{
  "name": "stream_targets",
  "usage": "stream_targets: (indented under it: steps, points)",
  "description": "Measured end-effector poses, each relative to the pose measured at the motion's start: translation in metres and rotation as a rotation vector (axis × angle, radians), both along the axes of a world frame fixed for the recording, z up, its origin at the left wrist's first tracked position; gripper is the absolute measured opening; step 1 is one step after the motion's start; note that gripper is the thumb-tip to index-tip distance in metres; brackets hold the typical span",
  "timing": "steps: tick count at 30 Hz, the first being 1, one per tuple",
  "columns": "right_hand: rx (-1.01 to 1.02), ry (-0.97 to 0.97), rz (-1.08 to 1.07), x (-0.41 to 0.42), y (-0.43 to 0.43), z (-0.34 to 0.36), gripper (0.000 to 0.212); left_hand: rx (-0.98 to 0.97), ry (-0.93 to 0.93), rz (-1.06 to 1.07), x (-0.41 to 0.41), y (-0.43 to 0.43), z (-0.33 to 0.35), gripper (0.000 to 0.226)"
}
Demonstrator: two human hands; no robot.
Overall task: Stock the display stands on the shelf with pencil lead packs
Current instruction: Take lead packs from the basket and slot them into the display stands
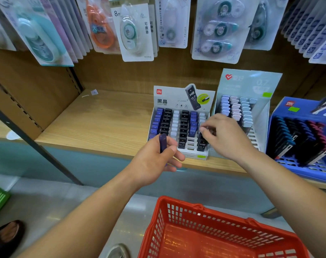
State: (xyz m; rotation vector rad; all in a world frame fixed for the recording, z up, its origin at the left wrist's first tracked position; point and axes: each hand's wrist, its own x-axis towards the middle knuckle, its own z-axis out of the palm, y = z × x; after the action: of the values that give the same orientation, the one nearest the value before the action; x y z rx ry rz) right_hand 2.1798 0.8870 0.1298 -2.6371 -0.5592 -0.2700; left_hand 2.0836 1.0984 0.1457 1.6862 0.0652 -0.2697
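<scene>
A white display stand (182,98) marked HB 0.7 stands on the wooden shelf (95,125), its slots filled with rows of blue, black and white lead packs. In front of the stand's left corner, my left hand (154,162) grips a dark purple lead pack (162,142) upright. Over the stand's right column, my right hand (225,136) pinches a black lead pack (207,129) with its fingertips. To the right stand a pale blue stand (251,86) with pastel packs and a dark blue stand (296,112) with black, blue and pink packs.
A red plastic basket (220,229) sits below the shelf in front of me. Correction tape blister packs (136,32) hang from hooks above the stands. The shelf's left half is bare wood. A dark shoe (5,237) shows at the lower left on the floor.
</scene>
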Motion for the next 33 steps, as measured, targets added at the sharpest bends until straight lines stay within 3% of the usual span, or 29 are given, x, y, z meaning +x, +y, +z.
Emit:
stream_targets:
  steps: [4, 7, 13, 16, 19, 24, 28, 33]
  points:
    - [0.283, 0.014, 0.032, -0.030, 0.013, 0.020, 0.018, 0.009, 0.004, -0.042, 0.001, -0.004, 0.002, 0.014]
    - [0.510, 0.258, 0.203, -0.054, 0.029, 0.040, 0.022, 0.021, 0.006, -0.095, 0.000, -0.009, 0.004, 0.016]
    - [0.508, 0.355, 0.333, -0.054, 0.027, 0.046, 0.017, 0.011, 0.000, -0.194, -0.001, -0.018, 0.006, 0.016]
    - [0.563, 0.366, 0.258, -0.053, 0.010, 0.036, 0.019, -0.017, -0.047, -0.105, 0.001, -0.016, 0.009, 0.006]
    - [0.536, 0.406, 0.210, -0.060, 0.001, 0.024, 0.024, -0.027, -0.077, -0.007, 0.004, -0.013, 0.010, 0.012]
    - [0.521, 0.469, 0.174, -0.069, 0.011, 0.018, 0.013, 0.061, -0.148, 0.078, 0.006, -0.015, 0.007, 0.016]
    - [0.520, 0.468, 0.135, -0.069, 0.008, 0.018, 0.007, 0.067, -0.143, 0.071, 0.006, -0.015, 0.004, 0.009]
    - [0.675, 0.409, 0.084, -0.062, 0.003, 0.025, 0.021, 0.128, -0.150, 0.036, 0.007, -0.021, -0.001, 0.008]
